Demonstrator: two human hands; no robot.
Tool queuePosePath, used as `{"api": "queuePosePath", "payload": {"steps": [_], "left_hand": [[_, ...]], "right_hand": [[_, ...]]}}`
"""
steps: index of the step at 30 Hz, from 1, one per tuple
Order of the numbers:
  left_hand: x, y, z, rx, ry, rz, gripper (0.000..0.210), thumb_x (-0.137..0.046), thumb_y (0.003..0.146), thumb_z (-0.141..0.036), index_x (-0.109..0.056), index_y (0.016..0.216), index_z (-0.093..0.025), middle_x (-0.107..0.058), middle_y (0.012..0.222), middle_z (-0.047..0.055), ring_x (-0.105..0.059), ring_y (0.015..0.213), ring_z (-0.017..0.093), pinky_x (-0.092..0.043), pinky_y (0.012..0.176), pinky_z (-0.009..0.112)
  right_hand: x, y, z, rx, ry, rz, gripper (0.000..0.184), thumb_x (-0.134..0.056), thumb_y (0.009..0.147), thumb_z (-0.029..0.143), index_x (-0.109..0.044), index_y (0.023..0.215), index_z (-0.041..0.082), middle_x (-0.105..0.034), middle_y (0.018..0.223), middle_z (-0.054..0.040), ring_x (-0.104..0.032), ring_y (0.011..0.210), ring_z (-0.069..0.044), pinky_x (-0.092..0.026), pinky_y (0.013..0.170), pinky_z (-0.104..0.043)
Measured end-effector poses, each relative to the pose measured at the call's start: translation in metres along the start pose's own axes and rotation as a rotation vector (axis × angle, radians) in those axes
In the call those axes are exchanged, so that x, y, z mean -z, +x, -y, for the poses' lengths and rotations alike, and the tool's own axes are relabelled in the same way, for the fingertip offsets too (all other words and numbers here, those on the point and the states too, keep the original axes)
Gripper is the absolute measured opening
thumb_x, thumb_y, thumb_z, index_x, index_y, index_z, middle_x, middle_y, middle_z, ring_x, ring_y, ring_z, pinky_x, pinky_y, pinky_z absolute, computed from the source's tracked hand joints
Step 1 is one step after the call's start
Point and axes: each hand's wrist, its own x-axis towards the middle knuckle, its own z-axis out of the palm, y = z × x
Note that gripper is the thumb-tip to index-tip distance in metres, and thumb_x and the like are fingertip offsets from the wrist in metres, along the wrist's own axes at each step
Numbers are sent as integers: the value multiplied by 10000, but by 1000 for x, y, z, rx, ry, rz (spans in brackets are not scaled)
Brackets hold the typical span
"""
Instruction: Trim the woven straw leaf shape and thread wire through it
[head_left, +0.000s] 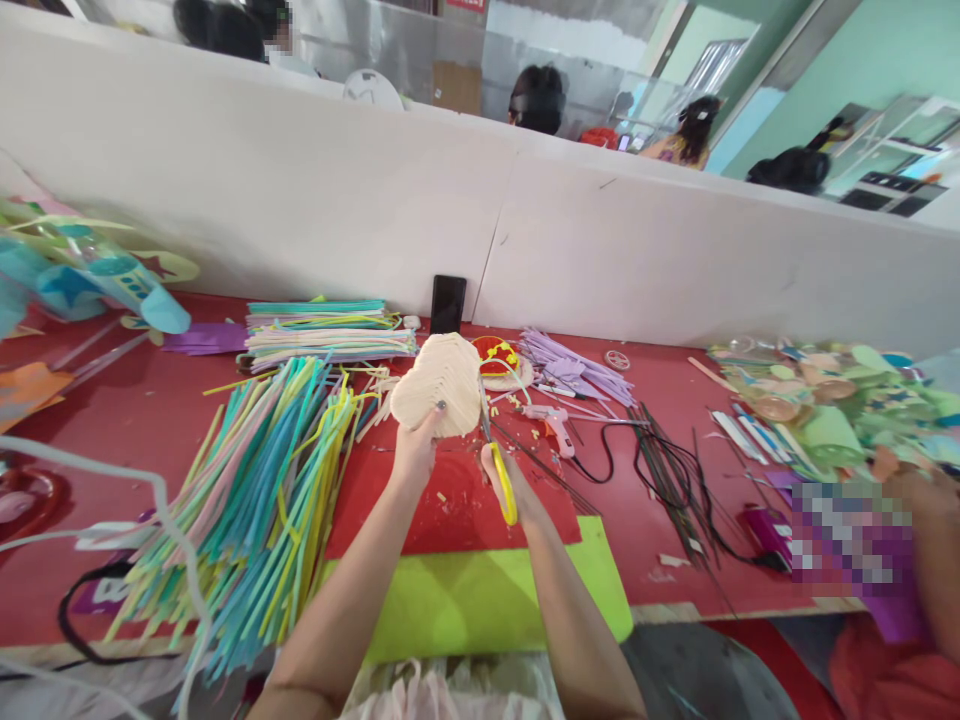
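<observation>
My left hand (417,446) grips a cream, scallop-edged pad (444,385) that seems to be made of rows of pipe cleaners. In my right hand (507,474) are scissors with yellow handles (504,484). Their blades point up along the pad's right edge; whether they touch it is hard to tell. Under both hands lies a red sheet (450,505) with small cream scraps, over a lime-green mat (480,600). Just behind the pad sits a round red and yellow piece (498,357). A pink glue gun (553,428) rests to the right of the scissors.
Colourful pipe cleaners (255,480) cover the left side, with more bundles (330,330) behind. Purple stems (581,368), dark wires (667,485) and a black cable lie right. A phone (448,303) leans on the white partition (360,200). Another person's arm (930,540) is at far right.
</observation>
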Motion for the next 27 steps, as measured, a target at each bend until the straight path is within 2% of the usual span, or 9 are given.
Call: {"api": "queuePosePath", "payload": {"steps": [6,16,21,27], "left_hand": [[1,-1,3,17,11,-9,606,-805,574,-271,-611,1144,-198,-594,1260,81,-537,1173,266,-454,954,392],[3,0,6,-8,21,11,609,-792,596,-274,-596,1170,-210,-583,1274,79,-527,1185,266,-450,955,393],[3,0,6,-3,23,-1,599,-794,594,-272,-603,1159,-208,-587,1270,79,-530,1182,262,-441,965,387],[-1,-3,4,26,14,-23,608,-807,569,-275,-612,1139,-188,-596,1255,90,-546,1162,266,-456,950,385]], "right_hand": [[1,0,3,-6,17,21,384,-437,847,549,-562,718,210,-454,536,18,-413,504,-148,-340,456,-295],[2,1,8,-16,1,15,381,-460,839,546,-600,753,202,-436,504,30,-393,466,-142,-325,437,-295],[-3,0,8,0,18,-26,420,-421,851,564,-586,701,209,-399,485,29,-366,457,-140,-321,423,-284],[-6,0,0,-37,18,-1,477,-336,875,583,-543,675,202,-381,470,27,-368,469,-141,-327,434,-265]]}}
